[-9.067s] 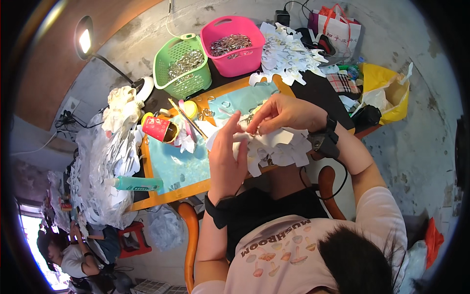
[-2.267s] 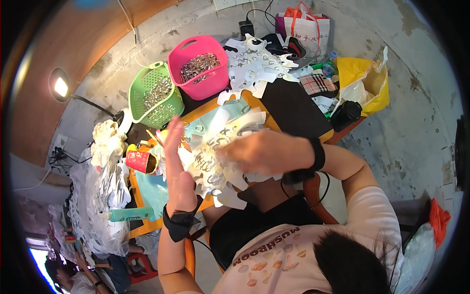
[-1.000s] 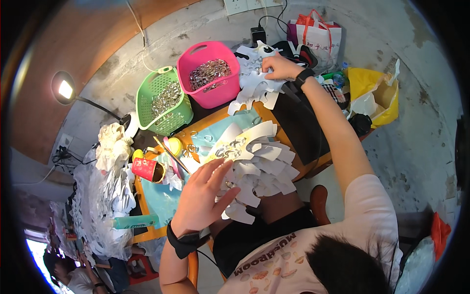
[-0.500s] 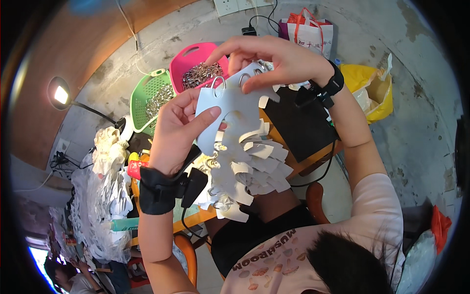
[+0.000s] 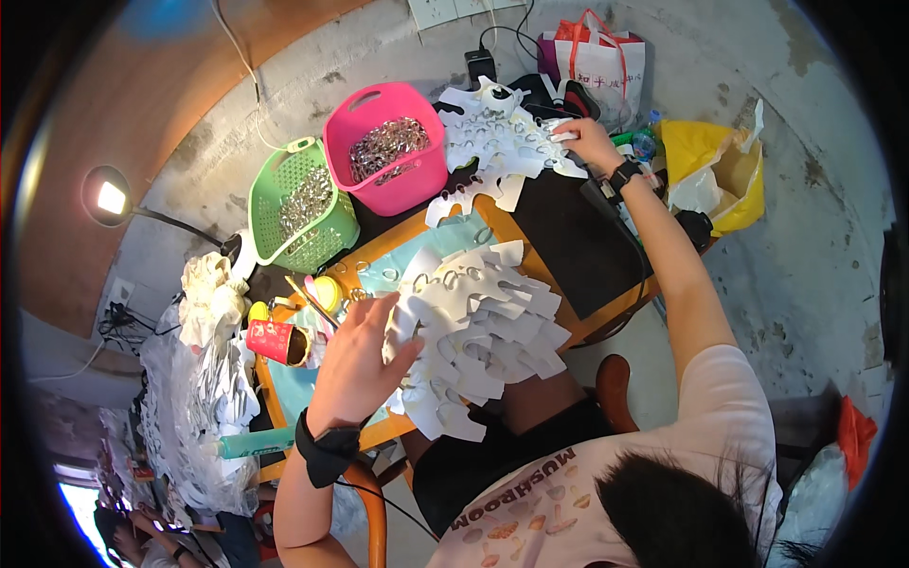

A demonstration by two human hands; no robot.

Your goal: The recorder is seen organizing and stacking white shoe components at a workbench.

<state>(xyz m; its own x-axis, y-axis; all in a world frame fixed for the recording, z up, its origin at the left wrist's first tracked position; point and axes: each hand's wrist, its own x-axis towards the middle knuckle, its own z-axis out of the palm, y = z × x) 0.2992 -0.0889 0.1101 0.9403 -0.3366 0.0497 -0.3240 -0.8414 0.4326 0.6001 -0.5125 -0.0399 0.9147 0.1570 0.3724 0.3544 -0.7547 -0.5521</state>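
Observation:
My right hand (image 5: 595, 150) reaches to the far right, its fingertips closed on the edge of a white card (image 5: 565, 133). That card lies at the right end of a spread of white cut-out cards with metal rings (image 5: 497, 133). My left hand (image 5: 365, 355) hovers at the left side of a thick heap of white cut-out cards (image 5: 483, 322), thumb apart from the fingers and nothing plainly held. Several metal rings show along the top of this heap. Loose rings (image 5: 364, 268) lie on the blue sheet (image 5: 379, 276) just beyond my left fingers.
A pink basket (image 5: 402, 196) and a green basket (image 5: 308, 251), both with metal rings, stand at the back. Left are a red cup (image 5: 270, 341), a lamp (image 5: 114, 198) and plastic-wrapped white pieces (image 5: 180, 407). A yellow bag (image 5: 743, 208) stands right of the black mat (image 5: 578, 246).
Both hands held a ringed white card above the heap before. My right hand has moved out to the far right spread; my left hand has let go and dropped nearer the heap.

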